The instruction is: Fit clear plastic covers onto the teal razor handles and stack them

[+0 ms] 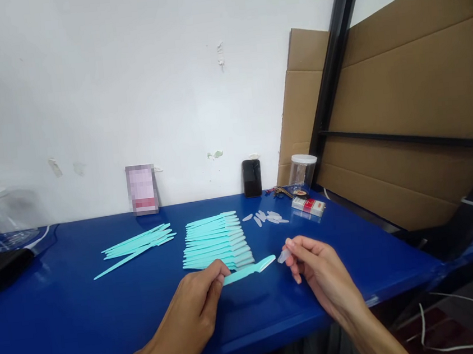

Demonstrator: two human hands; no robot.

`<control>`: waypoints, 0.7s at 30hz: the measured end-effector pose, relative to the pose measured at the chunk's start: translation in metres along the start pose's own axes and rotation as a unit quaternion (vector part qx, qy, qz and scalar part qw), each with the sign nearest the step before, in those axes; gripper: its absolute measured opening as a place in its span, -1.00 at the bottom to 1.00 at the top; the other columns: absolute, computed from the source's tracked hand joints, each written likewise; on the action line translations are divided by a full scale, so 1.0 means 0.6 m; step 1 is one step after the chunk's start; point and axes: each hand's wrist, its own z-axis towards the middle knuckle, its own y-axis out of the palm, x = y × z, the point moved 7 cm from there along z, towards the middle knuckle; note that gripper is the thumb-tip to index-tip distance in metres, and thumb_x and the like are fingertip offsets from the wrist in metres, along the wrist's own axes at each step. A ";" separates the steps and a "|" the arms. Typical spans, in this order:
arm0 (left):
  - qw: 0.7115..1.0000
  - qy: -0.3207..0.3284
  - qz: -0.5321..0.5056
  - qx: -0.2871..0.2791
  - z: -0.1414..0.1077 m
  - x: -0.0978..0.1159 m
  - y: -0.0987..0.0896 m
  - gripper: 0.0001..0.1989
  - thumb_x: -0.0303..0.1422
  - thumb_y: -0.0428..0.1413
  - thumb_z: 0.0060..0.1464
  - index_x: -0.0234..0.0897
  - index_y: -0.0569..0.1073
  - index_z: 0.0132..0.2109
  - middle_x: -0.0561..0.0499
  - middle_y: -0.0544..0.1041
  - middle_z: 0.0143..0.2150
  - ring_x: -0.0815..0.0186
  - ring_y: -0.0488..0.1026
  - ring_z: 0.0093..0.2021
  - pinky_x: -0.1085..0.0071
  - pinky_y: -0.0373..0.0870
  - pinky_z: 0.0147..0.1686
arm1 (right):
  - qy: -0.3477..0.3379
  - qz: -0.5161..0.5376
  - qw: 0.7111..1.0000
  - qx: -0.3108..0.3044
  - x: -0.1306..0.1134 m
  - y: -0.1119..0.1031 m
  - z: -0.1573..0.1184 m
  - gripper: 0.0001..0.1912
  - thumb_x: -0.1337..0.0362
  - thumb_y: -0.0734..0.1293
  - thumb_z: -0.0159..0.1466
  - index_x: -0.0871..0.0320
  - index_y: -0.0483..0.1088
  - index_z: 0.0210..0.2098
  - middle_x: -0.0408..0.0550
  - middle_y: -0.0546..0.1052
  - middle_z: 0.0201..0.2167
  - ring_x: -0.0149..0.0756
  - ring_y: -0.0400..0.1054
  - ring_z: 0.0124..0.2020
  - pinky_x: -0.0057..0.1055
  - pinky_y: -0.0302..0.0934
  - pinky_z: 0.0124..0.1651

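Note:
My left hand pinches the handle of a turquoise eyebrow razor, its uncapped blade end pointing right. Between the fingertips of my right hand is a small translucent blade cap, a short gap away from the razor's tip. Behind my left hand lies a row of turquoise razors with translucent caps over their right ends. Farther left rests a looser pile of turquoise razors. Several loose caps are scattered to the right of the row.
Along the wall stand a pixelated card and a black phone. At the back right are a clear jar, keys and a red-and-white box. Another clear jar and a black object occupy the left.

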 end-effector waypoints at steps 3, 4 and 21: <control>1.000 0.013 -0.003 -0.004 0.000 0.006 0.001 -0.67 -0.18 -0.27 0.38 -0.15 0.27 -0.27 0.16 0.19 -0.50 0.34 0.11 -0.50 0.42 0.05 -0.42 | -0.004 -0.034 0.999 -0.005 0.000 0.004 -0.002 -0.62 0.04 0.47 0.17 0.21 0.42 -0.55 -0.16 0.40 -0.63 -0.50 0.15 -0.64 -0.56 0.07 -0.63; 1.000 0.016 -0.003 -0.006 0.001 0.008 0.001 -0.67 -0.19 -0.27 0.38 -0.15 0.26 -0.28 0.16 0.20 -0.49 0.34 0.12 -0.50 0.42 0.05 -0.43 | -0.005 -0.043 0.999 -0.007 0.000 0.005 -0.003 -0.61 0.03 0.46 0.17 0.21 0.41 -0.55 -0.16 0.40 -0.64 -0.50 0.15 -0.64 -0.56 0.07 -0.64; 0.994 0.057 0.084 -0.036 -0.006 0.032 0.014 -0.73 -0.29 -0.30 0.39 -0.15 0.26 -0.18 0.13 0.32 -0.47 0.31 0.23 -0.51 0.41 0.03 -0.47 | -0.019 -0.082 0.996 -0.027 0.001 0.014 -0.005 -0.60 0.00 0.45 0.17 0.21 0.43 -0.54 -0.15 0.42 -0.65 -0.51 0.16 -0.67 -0.57 0.04 -0.66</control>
